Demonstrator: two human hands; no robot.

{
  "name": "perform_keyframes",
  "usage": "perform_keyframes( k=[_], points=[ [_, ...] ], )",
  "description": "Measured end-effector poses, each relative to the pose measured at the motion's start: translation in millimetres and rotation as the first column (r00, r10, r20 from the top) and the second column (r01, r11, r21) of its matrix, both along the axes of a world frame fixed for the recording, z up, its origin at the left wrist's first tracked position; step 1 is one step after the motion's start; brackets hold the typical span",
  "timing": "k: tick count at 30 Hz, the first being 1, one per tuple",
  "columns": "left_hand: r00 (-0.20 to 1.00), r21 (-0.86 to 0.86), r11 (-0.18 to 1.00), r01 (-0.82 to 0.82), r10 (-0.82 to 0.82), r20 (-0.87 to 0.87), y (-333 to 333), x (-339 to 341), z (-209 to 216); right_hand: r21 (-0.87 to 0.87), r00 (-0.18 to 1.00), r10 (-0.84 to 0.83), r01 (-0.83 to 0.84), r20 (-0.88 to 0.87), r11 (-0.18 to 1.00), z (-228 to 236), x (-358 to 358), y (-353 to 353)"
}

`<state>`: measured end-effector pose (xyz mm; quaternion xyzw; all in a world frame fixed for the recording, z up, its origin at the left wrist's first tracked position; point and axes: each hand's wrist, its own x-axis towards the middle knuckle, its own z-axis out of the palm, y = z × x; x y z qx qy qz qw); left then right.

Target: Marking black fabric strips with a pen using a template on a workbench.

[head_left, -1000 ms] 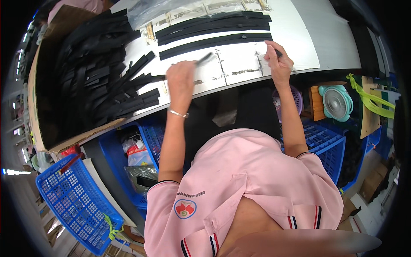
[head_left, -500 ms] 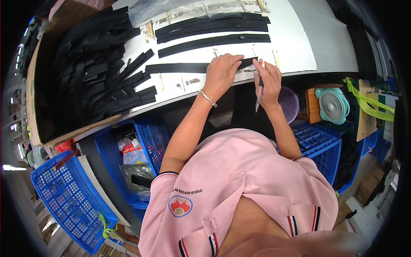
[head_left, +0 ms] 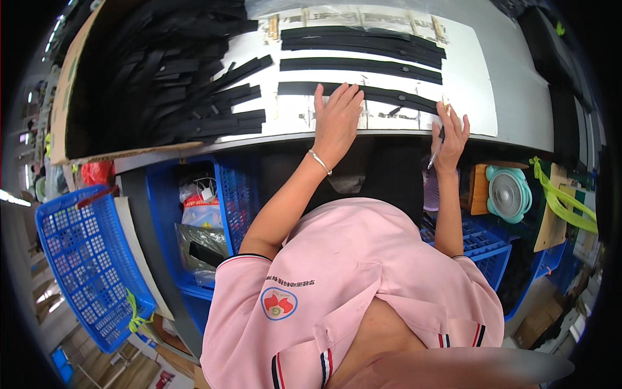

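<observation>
So the thing being worked on here is the long, flat black fabric-looking strip (head_left: 376,94), lying crosswise on the white rectangular board (head_left: 478,107), in the row closest to the wearer. More flat black strips (head_left: 359,68) sit in rows just beyond it, with a messy heap of dark strips (head_left: 159,74) off to the left in the brown cardboard box (head_left: 67,97).

On doing this bit well: I'd keep light, even pressure on the strip and draw it flat without stretching it. There's a gentle bend toward the right end (could be partly the fisheye), so I'd check it against the row above. I'd also keep that pen tip clear of the cloth.

Pose-wise, the bare left hand (head_left: 338,124) is palm down, fingers a bit apart, tips resting on the strip left of its middle. It isn't pinching anything that I can see. That forearm slants in from the lower left. The bare right hand (head_left: 451,139) is at the strip's right end, forearm nearly straight up, with a slim black-and-clear pen (head_left: 433,156) tucked in its grasp, pointing back toward the body. Whether those fingertips pinch the strip end or only touch it, I honestly can't tell.
</observation>
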<state>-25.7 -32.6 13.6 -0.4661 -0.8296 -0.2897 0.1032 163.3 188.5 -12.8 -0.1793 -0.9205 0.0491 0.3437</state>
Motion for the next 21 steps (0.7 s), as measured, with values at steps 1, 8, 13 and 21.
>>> perform_keyframes(
  k=[1,8,13,21],
  points=[
    [1.0,-0.055,0.998,0.014,-0.013,0.022,-9.5,-1.8,-3.2,-0.004,1.0,0.02,-0.02,-0.008,1.0,-2.1,0.8,1.1],
    [0.978,-0.152,0.973,-0.176,0.19,0.088,-51.1,-6.3,6.9,-0.02,0.999,0.046,-0.047,-0.021,0.999,0.4,-2.8,2.1],
    [0.974,-0.136,0.968,-0.209,0.219,0.06,-76.0,7.1,-3.7,0.002,0.999,0.048,-0.048,0.017,0.999,1.8,0.7,4.9],
    [0.956,-0.105,0.951,-0.292,0.293,-0.014,-101.1,-4.4,-14.9,-0.029,0.999,0.036,-0.036,0.013,0.999,19.4,-11.0,-6.2]
  ],
)
